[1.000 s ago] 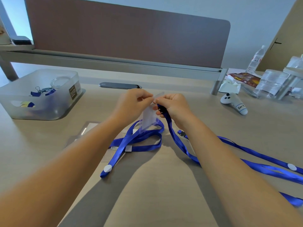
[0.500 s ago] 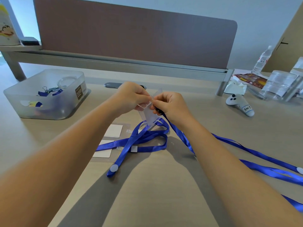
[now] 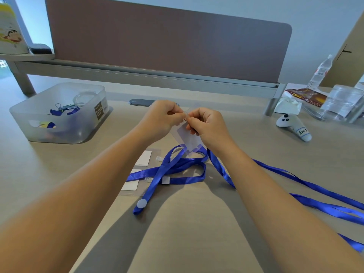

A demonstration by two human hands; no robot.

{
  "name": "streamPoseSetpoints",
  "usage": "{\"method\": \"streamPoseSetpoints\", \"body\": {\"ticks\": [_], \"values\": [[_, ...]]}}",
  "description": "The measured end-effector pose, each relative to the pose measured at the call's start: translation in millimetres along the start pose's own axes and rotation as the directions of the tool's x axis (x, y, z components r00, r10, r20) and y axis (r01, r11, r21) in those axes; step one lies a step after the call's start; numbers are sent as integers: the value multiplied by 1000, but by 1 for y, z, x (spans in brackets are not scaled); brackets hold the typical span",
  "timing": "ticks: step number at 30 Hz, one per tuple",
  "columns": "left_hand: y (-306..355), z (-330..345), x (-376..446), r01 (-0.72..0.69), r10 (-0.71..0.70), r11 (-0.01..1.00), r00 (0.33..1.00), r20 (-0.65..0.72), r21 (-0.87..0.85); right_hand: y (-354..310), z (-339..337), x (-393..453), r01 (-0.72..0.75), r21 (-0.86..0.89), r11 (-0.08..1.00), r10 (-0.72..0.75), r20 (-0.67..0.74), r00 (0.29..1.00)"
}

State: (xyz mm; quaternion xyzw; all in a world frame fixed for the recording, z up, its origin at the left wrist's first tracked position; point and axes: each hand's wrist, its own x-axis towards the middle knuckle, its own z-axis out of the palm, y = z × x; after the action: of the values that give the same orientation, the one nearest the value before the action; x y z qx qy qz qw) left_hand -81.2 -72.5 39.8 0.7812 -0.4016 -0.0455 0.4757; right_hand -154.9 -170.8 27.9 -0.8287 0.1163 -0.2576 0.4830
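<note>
A clear plastic badge holder [image 3: 187, 137] with a white card inside hangs tilted above the table between both hands. My left hand [image 3: 160, 119] pinches its top edge with curled fingers. Close beside it, my right hand [image 3: 208, 126] pinches the same top edge, where the clip of a blue lanyard [image 3: 222, 170] is hidden under the fingers. That strap runs from under my right wrist down onto the table. A second blue lanyard [image 3: 171, 170] lies looped on the table below the hands, across more badge holders with white cards [image 3: 144, 158].
A frosted plastic bin [image 3: 59, 115] with clips and lanyard pieces stands at the left. A white controller [image 3: 293, 128], tissue, clear containers [image 3: 342, 103] and a water bottle [image 3: 320, 72] sit at the right. A brown divider panel [image 3: 167, 40] closes the table's far side. More blue straps [image 3: 325, 205] trail right.
Both hands have stayed together on the badge holder's top edge, and the holder now hangs more tilted. The camera view has shifted, so the cards on the table show more.
</note>
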Motion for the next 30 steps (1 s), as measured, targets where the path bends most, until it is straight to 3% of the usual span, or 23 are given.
{"method": "streamPoseSetpoints", "body": {"ticks": [2,4,8,11,13,16,18,20,23,27,30], "values": [[-4,-2,-1,102,-94,983,994,60,-155,-3,-2,3,-27,19,999,26,34,999],[-7,-5,-4,302,-260,896,951,169,-324,-7,-6,6,-72,54,996,68,76,995],[-20,-13,-7,673,-573,698,730,373,-247,-14,-13,10,-138,158,978,116,139,983],[-27,-17,-9,780,-608,602,587,534,-173,-17,-15,12,-139,170,975,110,170,979],[-28,-16,-10,827,-572,513,530,626,-232,-17,-14,11,-140,165,976,108,187,976],[-25,-10,-12,824,-515,279,562,648,-493,-16,-13,11,-145,175,974,108,203,973],[-24,-5,-10,701,-517,125,650,557,-702,-14,-13,11,-160,167,973,124,206,971],[-24,-3,-5,551,-543,50,715,440,-833,-12,-13,10,-183,110,977,162,181,970],[-25,-6,-1,423,-562,81,767,309,-902,-3,-11,9,-228,7,974,224,143,964],[-27,-10,0,350,-604,199,780,167,-915,9,-8,8,-222,-181,958,254,179,950],[-33,-16,2,309,-626,282,777,69,-908,17,-5,11,-185,-399,898,225,56,973]]}}
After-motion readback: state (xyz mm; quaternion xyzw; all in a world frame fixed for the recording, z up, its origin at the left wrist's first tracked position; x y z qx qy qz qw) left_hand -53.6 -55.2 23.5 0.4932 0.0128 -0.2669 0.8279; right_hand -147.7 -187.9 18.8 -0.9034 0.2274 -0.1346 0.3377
